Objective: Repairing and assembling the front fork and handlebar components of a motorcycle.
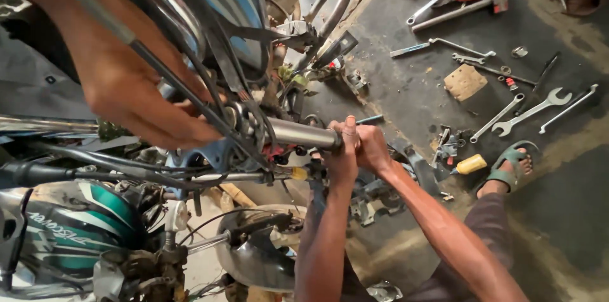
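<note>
Our left hand (342,150) and right hand (374,148) are both closed tight around the end of the smooth silver metal tube (298,134), which sticks out from the motorcycle's front clamp at mid-frame. If we slip off that slick metal, our knuckles may hit the parts below. A co-worker's hand (143,108) grips the black cables (190,96) beside the clamp and could get pinched. The teal-green fuel tank (76,226) at lower left bears white lettering. A tan cardboard scrap (465,81) lies among the steel spanners (533,110).
</note>
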